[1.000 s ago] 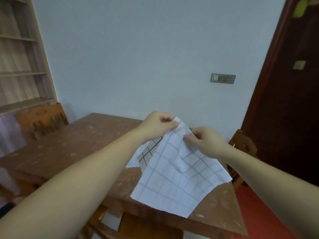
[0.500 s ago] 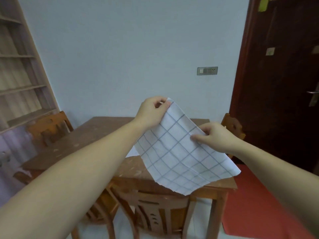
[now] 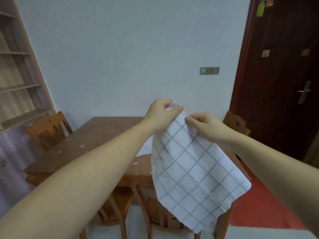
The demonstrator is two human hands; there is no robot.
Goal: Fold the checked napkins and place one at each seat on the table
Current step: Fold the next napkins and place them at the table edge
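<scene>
A white checked napkin with thin blue-grey lines hangs in the air above the near right part of the brown wooden table. My left hand pinches its top corner between thumb and fingers. My right hand grips the upper edge just right of that, almost touching the left hand. The cloth droops down and to the right, hiding the table's near right corner. A bit of white cloth lies on the table behind my left forearm, mostly hidden.
Wooden chairs stand at the left side, the far right and tucked under the near edge. A shelf unit fills the left wall. A dark door and a red floor mat are on the right.
My right hand has slid up the napkin's edge to meet my left hand, so the cloth now hangs from its top instead of being spread. The view has tilted up and back.
</scene>
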